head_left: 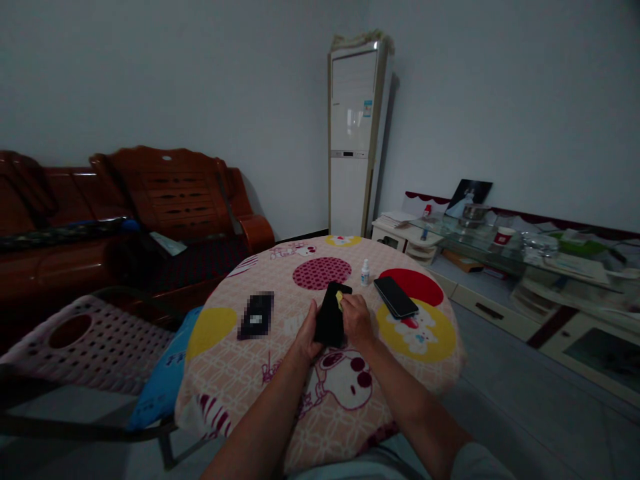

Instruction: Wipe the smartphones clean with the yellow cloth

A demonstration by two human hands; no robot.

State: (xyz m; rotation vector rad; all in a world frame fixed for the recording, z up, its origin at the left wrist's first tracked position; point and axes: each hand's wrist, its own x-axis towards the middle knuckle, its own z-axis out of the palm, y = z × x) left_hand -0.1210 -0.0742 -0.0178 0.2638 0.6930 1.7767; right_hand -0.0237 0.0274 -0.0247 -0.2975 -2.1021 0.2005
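A dark phone is being wiped at a round table.

The cartoon-patterned tablecloth is spread beneath; the black phone is gripped by the left hand, while a small yellow cloth is pinched against it by the right hand.

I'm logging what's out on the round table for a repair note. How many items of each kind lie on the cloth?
Dark phone-like slabs: 3 (one held between left hand and right hand at, one, one blurred)
Small white bottle: 1
Small yellow piece in the right hand: 1
Total: 5
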